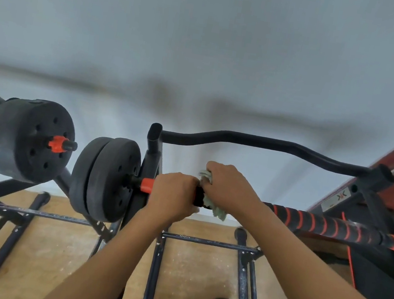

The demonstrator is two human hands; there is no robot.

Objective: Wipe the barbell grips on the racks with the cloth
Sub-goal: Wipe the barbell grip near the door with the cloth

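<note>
While the left hand (173, 192) curls tight around the barbell (146, 185) just inside its orange collar, likely to stop the bar rolling on the rack (151, 165), the right hand (229, 189) sits touching it at three o'clock, fingers closed over the cloth (219, 212) and the bar together. Pale green folds poke out above and below that fist, so the cloth seems wrapped round the bar to rub all sides at once. From the right hand the striped black-and-orange grip (317, 223) runs off toward three o'clock, ahead of the cloth, so I judge much wiping is left. Black plates (106, 178) hang at nine o'clock of the left hand. Farther toward nine o'clock a second barbell (26, 139) rests on its own stand, and a curved bar (257, 143) lies at twelve o'clock of the hands
</note>
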